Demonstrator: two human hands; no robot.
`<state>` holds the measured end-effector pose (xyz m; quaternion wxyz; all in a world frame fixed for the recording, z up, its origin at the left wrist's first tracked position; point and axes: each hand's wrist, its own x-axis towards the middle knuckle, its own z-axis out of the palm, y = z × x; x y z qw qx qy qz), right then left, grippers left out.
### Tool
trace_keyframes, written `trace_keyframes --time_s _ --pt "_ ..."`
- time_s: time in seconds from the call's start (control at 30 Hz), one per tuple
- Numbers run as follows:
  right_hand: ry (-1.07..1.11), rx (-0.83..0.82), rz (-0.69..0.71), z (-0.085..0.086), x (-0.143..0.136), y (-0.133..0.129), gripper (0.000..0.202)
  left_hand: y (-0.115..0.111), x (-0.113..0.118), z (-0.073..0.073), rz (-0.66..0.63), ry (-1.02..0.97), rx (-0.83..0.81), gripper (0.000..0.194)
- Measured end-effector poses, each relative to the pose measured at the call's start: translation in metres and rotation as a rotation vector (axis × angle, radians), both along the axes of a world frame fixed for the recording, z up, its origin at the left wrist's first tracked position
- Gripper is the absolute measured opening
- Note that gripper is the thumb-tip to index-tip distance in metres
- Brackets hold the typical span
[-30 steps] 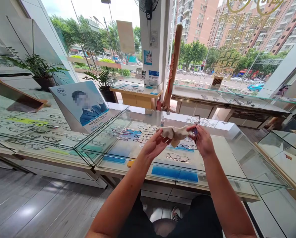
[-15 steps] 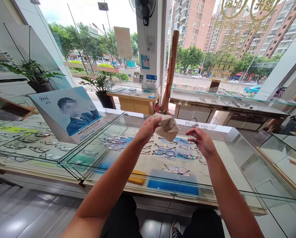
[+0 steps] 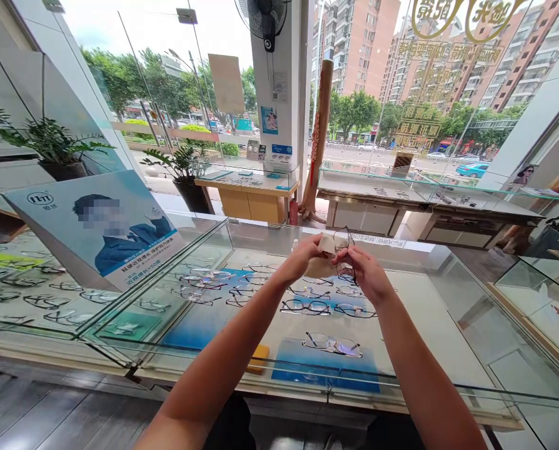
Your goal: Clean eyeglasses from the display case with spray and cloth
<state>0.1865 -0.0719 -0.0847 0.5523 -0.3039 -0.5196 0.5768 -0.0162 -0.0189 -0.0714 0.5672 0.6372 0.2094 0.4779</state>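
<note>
My left hand (image 3: 306,255) is closed on a beige cloth (image 3: 327,244), part of which hangs below the fingers. My right hand (image 3: 364,270) pinches a pair of thin dark-rimmed eyeglasses (image 3: 344,236), one lens standing above the fingers and the other below. Cloth and glasses meet between the two hands; how far the cloth wraps the lens cannot be made out. Both hands are over the glass display case (image 3: 420,294). Beneath them, rows of eyeglasses lie inside it, among them a black-framed pair (image 3: 306,306) and a thin-rimmed pair (image 3: 332,344) nearest me.
A tilted advertising board (image 3: 96,231) stands on the counter at left. An orange case (image 3: 259,359) lies in the display near my left forearm. A small white bottle (image 3: 295,245) is just beyond my left hand. Potted plants (image 3: 186,172) and further counters (image 3: 373,190) line the window.
My hands have come together, bringing the cloth against the eyeglasses. The cloth is now bunched rather than hanging spread out. My view has shifted slightly.
</note>
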Motion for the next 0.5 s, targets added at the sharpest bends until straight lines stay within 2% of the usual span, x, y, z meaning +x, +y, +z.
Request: trace_keyframes --time_s 0.13,0.3,0.43,0.5 --pt "-0.021 -0.026 0.032 -0.003 0.001 -0.003 0.031 -0.001 0.001 -0.006 0.089 -0.010 0.047 0.014" --pt "-0.022 -0.053 0.079 -0.006 -0.005 -0.010 0.032 -0.010 0.009 -0.013 0.208 -0.031 0.102 0.044" --pt "-0.044 -0.033 0.116 -0.010 -0.010 -0.012 0.034 -0.013 0.015 -0.022 0.264 -0.056 0.017 0.058" --pt "-0.055 -0.028 0.134 -0.012 -0.011 -0.011 0.033 -0.014 0.018 -0.026 0.205 -0.088 -0.122 0.059"
